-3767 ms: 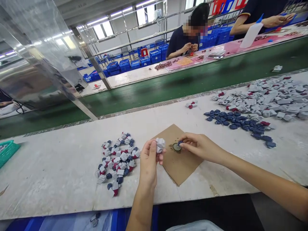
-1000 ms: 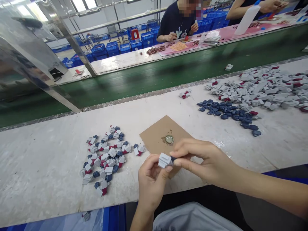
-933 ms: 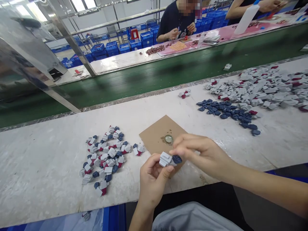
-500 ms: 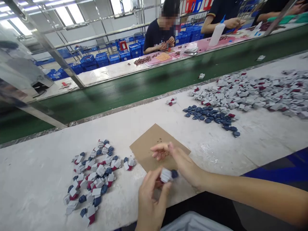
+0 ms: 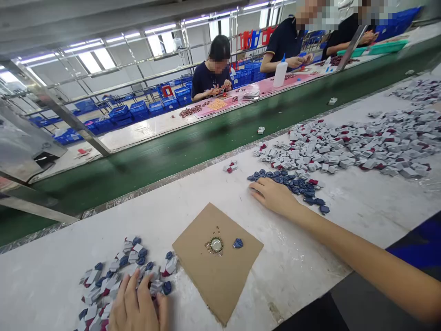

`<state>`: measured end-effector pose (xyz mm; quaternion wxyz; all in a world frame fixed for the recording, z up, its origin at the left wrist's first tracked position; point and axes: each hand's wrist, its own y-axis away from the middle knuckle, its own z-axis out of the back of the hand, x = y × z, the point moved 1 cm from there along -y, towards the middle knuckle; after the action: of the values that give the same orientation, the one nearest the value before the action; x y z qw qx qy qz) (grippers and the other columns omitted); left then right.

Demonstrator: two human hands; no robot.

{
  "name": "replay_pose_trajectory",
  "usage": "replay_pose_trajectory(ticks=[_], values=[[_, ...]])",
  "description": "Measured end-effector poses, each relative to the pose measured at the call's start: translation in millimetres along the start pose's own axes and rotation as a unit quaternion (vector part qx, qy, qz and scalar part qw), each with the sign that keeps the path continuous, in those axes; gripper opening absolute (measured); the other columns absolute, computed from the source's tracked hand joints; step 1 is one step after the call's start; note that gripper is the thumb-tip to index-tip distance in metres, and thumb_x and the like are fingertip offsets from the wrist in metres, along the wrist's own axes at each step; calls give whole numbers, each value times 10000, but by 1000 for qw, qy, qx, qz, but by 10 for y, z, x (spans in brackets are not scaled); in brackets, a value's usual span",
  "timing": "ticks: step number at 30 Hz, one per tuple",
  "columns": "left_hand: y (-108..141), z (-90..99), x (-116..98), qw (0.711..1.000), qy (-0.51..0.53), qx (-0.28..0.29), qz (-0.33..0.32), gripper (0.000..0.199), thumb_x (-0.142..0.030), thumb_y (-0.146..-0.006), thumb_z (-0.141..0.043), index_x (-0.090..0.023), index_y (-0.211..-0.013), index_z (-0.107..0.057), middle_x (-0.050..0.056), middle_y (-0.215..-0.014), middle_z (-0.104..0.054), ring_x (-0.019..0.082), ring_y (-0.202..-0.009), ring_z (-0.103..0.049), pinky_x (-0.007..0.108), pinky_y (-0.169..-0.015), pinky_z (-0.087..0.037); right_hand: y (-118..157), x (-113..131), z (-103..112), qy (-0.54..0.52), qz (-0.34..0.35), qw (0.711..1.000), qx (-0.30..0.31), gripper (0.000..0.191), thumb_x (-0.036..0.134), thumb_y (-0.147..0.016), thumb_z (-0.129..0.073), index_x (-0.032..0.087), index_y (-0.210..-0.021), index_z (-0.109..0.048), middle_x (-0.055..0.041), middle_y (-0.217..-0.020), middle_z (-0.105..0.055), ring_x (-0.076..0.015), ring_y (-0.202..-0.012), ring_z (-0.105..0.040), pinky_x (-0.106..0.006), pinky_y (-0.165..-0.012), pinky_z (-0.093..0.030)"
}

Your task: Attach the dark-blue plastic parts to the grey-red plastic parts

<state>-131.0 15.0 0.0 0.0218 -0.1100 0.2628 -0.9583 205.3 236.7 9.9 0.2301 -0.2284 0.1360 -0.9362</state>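
On a pale bench (image 5: 292, 276), the person's left hand (image 5: 138, 305) lies over a pile of grey, maroon and navy pieces (image 5: 92, 276), fingers spread; whether it grips one is hidden. The right hand (image 5: 275, 195), fingers curved downward, reaches the edge of the loose navy parts (image 5: 299, 185); its grip can't be told. Between them, brown cardboard (image 5: 223, 287) carries a round, ridged cap (image 5: 216, 245) and one navy part (image 5: 238, 243). Across the green belt (image 5: 172, 161) stands a plain white bottle (image 5: 280, 75).

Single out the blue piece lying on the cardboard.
The blue piece by itself, right of the round dish; every other visible blue piece lies off the cardboard.
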Motion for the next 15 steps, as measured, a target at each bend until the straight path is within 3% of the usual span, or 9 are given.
replay_pose_trajectory(ticks=[2, 4, 6, 8, 10, 13, 15], values=[[-154, 82, -14, 1000, -2, 28, 1, 509, -283, -797, -461, -130, -1277, -385, 232, -1233, -504, 399, -1163, -454, 541, -862, -420, -48, -7, -46, 2, -9, 1000, -2, 81, 224, -822, -514, 218, -843, -592, -40, -800, -572, -195, -748, -573, -261, -524, -374], [-489, 226, -124, 999, 22, 34, -27, 560, -292, -827, -426, -130, -1347, -295, 234, -1263, -484, 396, -1180, -439, 543, -868, -413, -97, -38, -79, 5, -21, 1000, -8, 50, 225, -820, -523, 217, -818, -572, -37, -771, -569, -180, -682, -575, -259, -503, -356], [-996, 347, -361, 994, 80, 22, -72, 549, -312, -837, -435, -165, -1349, -303, 185, -1276, -497, 350, -1209, -425, 504, -925, -391, -126, -70, -111, 7, -29, 999, -17, 22, 219, -805, -548, 215, -784, -554, -34, -729, -567, -174, -634, -571, -263, -490, -345], [-1618, 332, -727, 979, 163, 46, -110, 476, -327, -847, -438, -177, -1296, -386, 139, -1265, -522, 297, -1202, -442, 445, -968, -373, -132, -79, -137, 8, -30, 999, -29, 44, 186, -800, -542, 211, -764, -542, -35, -700, -568, -178, -622, -571, -269, -486, -343], [-2276, 117, -1189, 959, 221, 118, -135, 451, -330, -867, -396, -135, -1273, -425, 141, -1294, -504, 284, -1200, -441, 422, -991, -351, -125, -64, -147, 11, -26, 999, -45, 88, 143, -806, -506, 209, -756, -536, -46, -690, -577, -185, -627, -574, -277, -490, -348], [-3184, -463, -1925, 948, 238, 143, -158, 447, -276, -864, -430, -140, -1290, -409, 139, -1358, -438, 261, -1227, -417, 383, -992, -359, -136, -37, -123, 28, -11, 997, -66, 137, 88, -787, -476, 207, -754, -534, -71, -714, -595, -212, -657, -578, -296, -503, -372], [-3672, -878, -2365, 946, 248, 151, -147, 453, -274, -852, -490, -149, -1280, -410, 144, -1360, -417, 271, -1213, -424, 461, -977, -366, -170, -46, -96, 44, 6, 996, -78, 138, 69, -757, -484, 198, -756, -530, -71, -734, -599, -227, -674, -579, -307, -514, -396]])
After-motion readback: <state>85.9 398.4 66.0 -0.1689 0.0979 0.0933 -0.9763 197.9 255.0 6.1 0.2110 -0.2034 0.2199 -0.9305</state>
